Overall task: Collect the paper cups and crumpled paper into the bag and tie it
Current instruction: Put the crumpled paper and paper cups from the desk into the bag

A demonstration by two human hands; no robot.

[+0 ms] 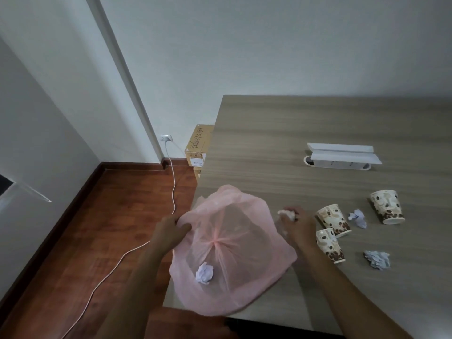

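Bag point(232, 255), pink and see-through, lies spread at the lower centre of the frame, over the near left corner of the table point(305, 123), its mouth held open. One paper ball point(205, 273) sits inside it, low and left of its gathered bottom seam. Left hand point(168, 228) pinches the bag's left rim, fingers closed on the plastic. Right hand point(299, 222) is at the bag's right rim, fingers curled shut around a second crumpled wad point(288, 214), which shows white above the knuckles

Right of that hand, three cups lie tipped on the table: the near cup point(330, 244) just beside the wrist, the middle cup point(333, 220) touching or nearly touching it above, and the far cup point(387, 206) apart, toward the right edge. A loose ball point(358, 217) rests between the middle and far cups; another ball point(376, 259) lies lower right, near the near cup

Further up the table, centre right, stands a white socket box point(341, 156) with its lid raised

Left of the table, a white cable point(146, 243) runs across the wood floor point(105, 228) up to a wall outlet point(166, 137). A cardboard box point(198, 145) sits beside the table's far left edge, against the wall
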